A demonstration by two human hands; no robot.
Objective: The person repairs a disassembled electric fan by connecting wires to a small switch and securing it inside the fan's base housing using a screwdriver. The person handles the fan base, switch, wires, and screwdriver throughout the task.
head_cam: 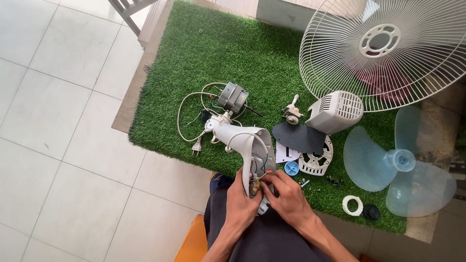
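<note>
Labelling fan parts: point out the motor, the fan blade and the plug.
motor (232, 96), head view, on its metal body.
fan blade (401, 160), head view, on the central hub.
plug (196, 146), head view, on the white plug body.

Single head-worn view, looking steeply down from above, hands close below, green turf mat (233, 63) farther ahead

Bright green artificial grass mat (233, 53) on pale grey-white floor tiles (58, 97). White fan housing (238, 136) with coloured wires inside — orange, blue. White wire grille (388, 48), pattern of thin radial spokes. Translucent pale blue fan blade (388, 165). Grey-silver motor (232, 96) with white cord (187, 116). Light grey slotted motor cover (335, 111). Black flat sheet (298, 137). Small blue cap (291, 168) — round. White ring (352, 205) beside black round knob (372, 212). Orange seat edge (191, 242), dark grey trousers (267, 242).
</note>
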